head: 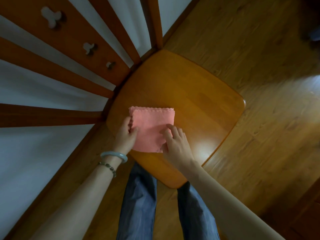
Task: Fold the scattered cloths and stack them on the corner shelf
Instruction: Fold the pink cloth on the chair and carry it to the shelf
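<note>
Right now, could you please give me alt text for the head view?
A folded pink cloth lies on a wooden corner shelf; the left hand pinches its left edge, the right hand rests on its right side.

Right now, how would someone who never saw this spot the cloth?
Find the wooden slats meeting in the corner; the rounded orange-brown shelf sits at their foot. On its left part lies the cloth, folded square, gripped by the left hand and touched by the right hand. It is the only pink, soft thing, with a zigzag far edge.
</note>
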Demonstrator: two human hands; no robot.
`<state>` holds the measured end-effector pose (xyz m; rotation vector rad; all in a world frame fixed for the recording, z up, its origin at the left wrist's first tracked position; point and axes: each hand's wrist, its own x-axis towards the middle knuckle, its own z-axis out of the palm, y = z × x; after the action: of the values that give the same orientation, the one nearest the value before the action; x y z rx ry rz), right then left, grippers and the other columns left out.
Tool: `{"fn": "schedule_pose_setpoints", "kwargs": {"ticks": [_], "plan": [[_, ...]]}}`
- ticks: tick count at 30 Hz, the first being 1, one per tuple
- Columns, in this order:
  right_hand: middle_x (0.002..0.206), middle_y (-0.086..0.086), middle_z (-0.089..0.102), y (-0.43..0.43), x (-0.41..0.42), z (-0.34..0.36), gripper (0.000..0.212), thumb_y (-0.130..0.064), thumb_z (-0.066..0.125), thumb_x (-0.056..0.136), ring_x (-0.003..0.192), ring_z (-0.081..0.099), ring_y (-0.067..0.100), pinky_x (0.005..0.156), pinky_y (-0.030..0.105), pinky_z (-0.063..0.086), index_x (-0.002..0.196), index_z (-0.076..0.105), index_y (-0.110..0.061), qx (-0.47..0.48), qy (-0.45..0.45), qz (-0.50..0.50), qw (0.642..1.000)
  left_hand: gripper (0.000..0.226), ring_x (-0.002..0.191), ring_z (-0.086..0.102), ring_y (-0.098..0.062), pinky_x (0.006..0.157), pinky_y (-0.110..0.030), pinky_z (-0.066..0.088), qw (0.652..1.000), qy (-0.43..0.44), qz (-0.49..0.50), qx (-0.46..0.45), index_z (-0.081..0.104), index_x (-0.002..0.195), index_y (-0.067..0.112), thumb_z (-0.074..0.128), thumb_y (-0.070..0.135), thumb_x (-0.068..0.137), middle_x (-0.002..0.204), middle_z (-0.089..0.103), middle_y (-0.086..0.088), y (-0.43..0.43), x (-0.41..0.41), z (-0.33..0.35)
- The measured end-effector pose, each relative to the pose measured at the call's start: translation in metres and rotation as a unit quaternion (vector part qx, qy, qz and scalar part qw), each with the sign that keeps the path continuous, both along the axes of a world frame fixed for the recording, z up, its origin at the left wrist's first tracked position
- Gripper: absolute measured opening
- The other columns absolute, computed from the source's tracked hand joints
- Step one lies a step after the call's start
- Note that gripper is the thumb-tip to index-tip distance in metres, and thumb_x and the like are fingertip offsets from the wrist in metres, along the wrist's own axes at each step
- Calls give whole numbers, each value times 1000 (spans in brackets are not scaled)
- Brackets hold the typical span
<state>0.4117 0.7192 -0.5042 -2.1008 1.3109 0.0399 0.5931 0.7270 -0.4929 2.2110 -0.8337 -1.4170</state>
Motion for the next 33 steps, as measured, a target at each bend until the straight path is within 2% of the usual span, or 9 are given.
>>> {"fn": "schedule_pose_setpoints", "kwargs": {"ticks": [6, 8, 11, 14, 17, 21, 26, 30, 33], "plan": [[135, 24, 51, -1, 3, -10, 42, -16, 72, 74, 124, 47, 44, 96, 54, 44, 114, 60, -7, -55, 29, 68, 996, 54, 119, 50, -13, 90, -28, 42, 999, -37, 3, 4, 30, 144, 25, 53, 26, 95, 139, 47, 3, 1, 10, -15], [144, 23, 41, -5, 4, -16, 49, -26, 54, 86, 136, 34, 40, 109, 55, 30, 130, 47, -6, -99, 55, 104, 988, 68, 120, 50, -20, 90, -33, 47, 984, -155, -85, 7, 20, 147, 23, 56, 38, 91, 145, 41, -6, 6, 12, -16], [151, 19, 32, -14, 7, -34, 60, -38, 34, 95, 142, 21, 34, 115, 54, 11, 144, 26, -5, -129, 109, 169, 971, 72, 128, 44, -35, 99, -48, 41, 867, -373, -325, -62, 19, 150, 17, 50, 48, 92, 153, 28, -16, 16, 14, -24], [153, 16, 31, -20, 4, -57, 69, -53, 24, 95, 143, 24, 31, 116, 51, 7, 148, 21, -9, -121, 130, 203, 963, 71, 144, 15, -35, 114, -52, 15, 779, -371, -497, -94, 6, 153, 22, 18, 59, 94, 159, 7, -14, 30, 20, -49], [154, 13, 27, -21, -1, -69, 70, -57, 22, 93, 143, 24, 31, 115, 53, 11, 149, 23, -15, -107, 136, 215, 961, 75, 146, -2, -33, 116, -55, 3, 758, -355, -545, -51, -10, 151, 26, 0, 66, 89, 160, -7, -10, 33, 26, -64], [153, 16, 30, -24, 1, -61, 67, -54, 28, 93, 142, 25, 34, 115, 56, 15, 148, 30, -14, -123, 94, 192, 969, 76, 146, -4, -31, 117, -52, 4, 796, -326, -508, -51, -8, 151, 28, 10, 69, 89, 160, -7, -7, 25, 23, -53], [127, 22, 49, -22, 1, -30, 51, -9, 56, 83, 116, 45, 38, 98, 49, 43, 132, 42, -2, -31, -50, -118, 991, 70, 130, 38, -24, 98, -35, 40, 980, -175, -90, -38, 29, 144, 18, 62, 41, 86, 145, 34, -8, 20, 6, -30], [108, 6, 52, -24, 9, -19, 27, -13, 55, 86, 101, 53, 25, 75, 33, 49, 111, 45, -12, 255, -121, -421, 862, 61, 105, 56, -21, 86, -35, 50, 989, -143, 40, 25, 45, 125, 14, 67, 48, 80, 118, 51, -3, 9, -5, -35], [106, 4, 59, -27, 18, -20, 33, -18, 59, 84, 93, 58, 20, 64, 27, 51, 115, 51, -11, 330, -108, -433, 832, 59, 103, 58, -27, 82, -38, 51, 983, -137, 74, 99, 45, 122, 10, 67, 47, 81, 117, 56, -8, 1, -12, -37]]}}
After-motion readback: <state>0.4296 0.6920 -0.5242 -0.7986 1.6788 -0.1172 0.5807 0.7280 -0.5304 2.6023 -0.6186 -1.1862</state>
